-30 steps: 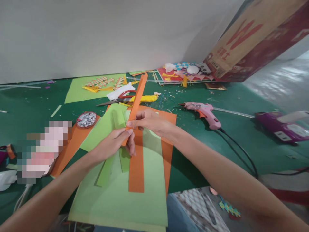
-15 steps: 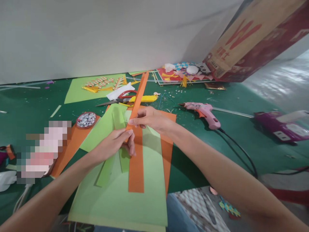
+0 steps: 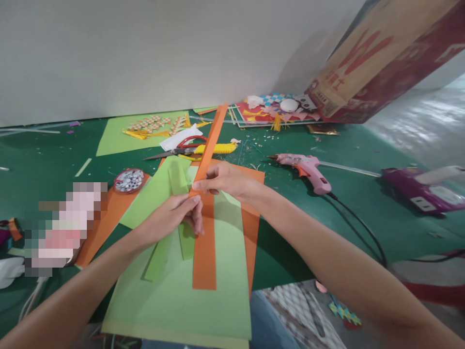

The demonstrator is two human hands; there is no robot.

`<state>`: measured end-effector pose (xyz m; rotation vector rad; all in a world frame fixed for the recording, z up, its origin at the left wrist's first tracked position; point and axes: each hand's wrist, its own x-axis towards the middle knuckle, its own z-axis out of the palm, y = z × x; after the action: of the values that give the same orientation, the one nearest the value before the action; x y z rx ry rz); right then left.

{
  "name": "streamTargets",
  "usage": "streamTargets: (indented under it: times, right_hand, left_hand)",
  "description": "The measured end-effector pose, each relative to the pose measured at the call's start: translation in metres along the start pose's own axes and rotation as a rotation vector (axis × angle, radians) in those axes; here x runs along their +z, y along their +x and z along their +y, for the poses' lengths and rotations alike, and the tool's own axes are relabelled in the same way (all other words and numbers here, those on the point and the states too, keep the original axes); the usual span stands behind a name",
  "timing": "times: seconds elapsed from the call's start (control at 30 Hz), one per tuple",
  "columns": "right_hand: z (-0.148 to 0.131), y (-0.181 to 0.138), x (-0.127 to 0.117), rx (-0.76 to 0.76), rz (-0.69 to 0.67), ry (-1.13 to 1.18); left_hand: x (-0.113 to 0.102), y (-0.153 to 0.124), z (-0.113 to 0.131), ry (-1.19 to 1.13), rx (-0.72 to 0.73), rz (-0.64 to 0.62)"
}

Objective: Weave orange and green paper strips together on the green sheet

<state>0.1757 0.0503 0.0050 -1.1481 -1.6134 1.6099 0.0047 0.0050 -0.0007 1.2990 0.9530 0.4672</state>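
Note:
Both hands grip one narrow orange paper strip (image 3: 212,140), raised at a slant with its far end pointing up and away. My left hand (image 3: 187,208) pinches its near end between thumb and fingers. Just above, my right hand (image 3: 223,180) pinches the strip with thumb and forefinger. Beneath them, a second, wider orange strip (image 3: 204,261) lies on light green paper sheets (image 3: 174,305). Two green strips (image 3: 160,259) lie to its left, partly covered by my left hand. An orange sheet (image 3: 254,208) shows under the green paper on the right.
Scissors (image 3: 170,154) and a yellow-handled tool (image 3: 218,148) lie behind the hands. To the right rests a pink glue gun (image 3: 308,169) with a black cord. A round container of googly eyes (image 3: 130,180) sits left. A paper bag (image 3: 378,63) stands back right.
The far end of the held orange strip has swung slightly to the right and looks a little wider. Both hands keep their hold and have barely moved.

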Motion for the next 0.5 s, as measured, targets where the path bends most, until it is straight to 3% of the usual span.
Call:
streamTargets:
  times: [0.5]
  right_hand:
    - [-0.0012, -0.002, 0.002, -0.011, -0.041, -0.052]
  left_hand:
    - [0.0, -0.0002, 0.0016, -0.049, 0.01, -0.014]
